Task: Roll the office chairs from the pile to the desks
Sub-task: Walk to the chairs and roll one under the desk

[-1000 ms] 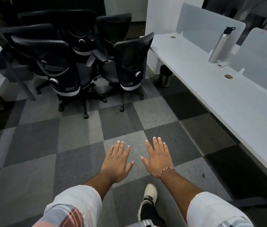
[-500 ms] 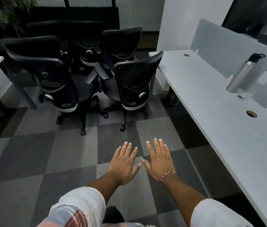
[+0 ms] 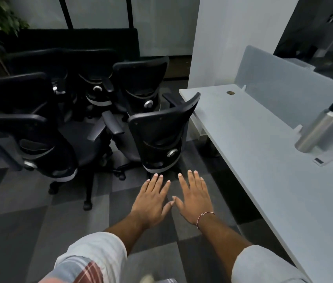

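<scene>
I have closed on the pile since the earlier frame: the nearest chair [image 3: 161, 137] now stands at 12 o'clock, beside the table [image 3: 263, 160] at 2 o'clock and just beyond my left hand [image 3: 153, 199] and right hand [image 3: 194, 198], whose fingers [image 3: 191, 180] are straight, released, grasping nothing. The other chairs [image 3: 63, 111] at 10 o'clock are dark and overlap; the nearest chair's base is largely hidden.

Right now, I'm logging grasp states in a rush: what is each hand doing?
Left hand: open, fingers straight, holding nothing.
Right hand: open, fingers straight, holding nothing.
</scene>
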`<control>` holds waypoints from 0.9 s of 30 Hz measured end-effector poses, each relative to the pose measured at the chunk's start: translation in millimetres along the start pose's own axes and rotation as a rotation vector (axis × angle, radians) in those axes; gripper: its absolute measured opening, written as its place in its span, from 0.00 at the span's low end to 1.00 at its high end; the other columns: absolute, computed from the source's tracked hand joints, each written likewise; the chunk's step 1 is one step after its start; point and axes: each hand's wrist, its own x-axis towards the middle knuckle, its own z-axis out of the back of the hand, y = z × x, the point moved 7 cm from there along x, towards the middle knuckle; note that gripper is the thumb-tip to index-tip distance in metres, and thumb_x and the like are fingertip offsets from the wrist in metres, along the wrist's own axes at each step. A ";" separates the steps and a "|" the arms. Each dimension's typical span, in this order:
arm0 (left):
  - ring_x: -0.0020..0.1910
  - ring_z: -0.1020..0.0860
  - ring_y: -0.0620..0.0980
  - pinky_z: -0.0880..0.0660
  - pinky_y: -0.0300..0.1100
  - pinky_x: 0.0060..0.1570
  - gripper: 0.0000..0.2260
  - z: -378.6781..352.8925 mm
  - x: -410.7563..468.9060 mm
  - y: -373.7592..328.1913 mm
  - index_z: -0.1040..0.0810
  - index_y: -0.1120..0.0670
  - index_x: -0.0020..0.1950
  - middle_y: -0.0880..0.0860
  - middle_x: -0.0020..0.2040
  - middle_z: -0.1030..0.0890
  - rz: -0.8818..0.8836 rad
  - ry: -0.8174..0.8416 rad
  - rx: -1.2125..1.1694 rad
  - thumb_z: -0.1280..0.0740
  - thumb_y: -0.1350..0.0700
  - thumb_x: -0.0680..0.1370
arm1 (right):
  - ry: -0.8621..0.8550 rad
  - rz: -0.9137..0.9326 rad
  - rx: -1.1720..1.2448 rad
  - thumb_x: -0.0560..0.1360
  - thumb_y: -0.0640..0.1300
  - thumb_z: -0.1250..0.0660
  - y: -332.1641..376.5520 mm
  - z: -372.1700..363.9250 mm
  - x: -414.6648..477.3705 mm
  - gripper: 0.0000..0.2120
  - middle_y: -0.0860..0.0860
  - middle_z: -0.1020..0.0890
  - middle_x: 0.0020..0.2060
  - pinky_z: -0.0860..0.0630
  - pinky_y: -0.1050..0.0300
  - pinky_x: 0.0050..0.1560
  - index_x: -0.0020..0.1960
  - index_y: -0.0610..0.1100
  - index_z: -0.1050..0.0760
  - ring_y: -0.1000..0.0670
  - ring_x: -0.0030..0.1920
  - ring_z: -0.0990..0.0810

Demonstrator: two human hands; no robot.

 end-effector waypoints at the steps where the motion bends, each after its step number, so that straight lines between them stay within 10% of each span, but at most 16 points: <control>1: 0.81 0.49 0.57 0.55 0.52 0.77 0.34 2.9 18.2 7.4 0.42 0.55 0.81 0.59 0.81 0.41 -0.008 -0.017 0.003 0.55 0.35 0.82 | -0.013 -0.011 0.013 0.81 0.61 0.47 -2.7 4.1 17.9 0.35 0.41 0.56 0.80 0.63 0.46 0.76 0.81 0.49 0.59 0.42 0.79 0.62; 15: 0.78 0.40 0.58 0.41 0.54 0.76 0.28 8.5 225.5 65.1 0.31 0.54 0.76 0.59 0.76 0.31 0.094 -0.159 -0.028 0.40 0.42 0.79 | -0.025 0.118 0.046 0.80 0.59 0.43 -75.1 11.6 237.8 0.35 0.43 0.52 0.80 0.59 0.46 0.78 0.81 0.50 0.54 0.42 0.79 0.59; 27: 0.79 0.44 0.61 0.50 0.54 0.77 0.33 20.5 352.4 119.8 0.36 0.56 0.78 0.61 0.78 0.36 0.330 -0.117 0.009 0.37 0.46 0.75 | -0.021 0.367 -0.031 0.78 0.55 0.37 -103.5 37.7 395.7 0.39 0.42 0.52 0.80 0.56 0.44 0.78 0.81 0.49 0.55 0.40 0.79 0.58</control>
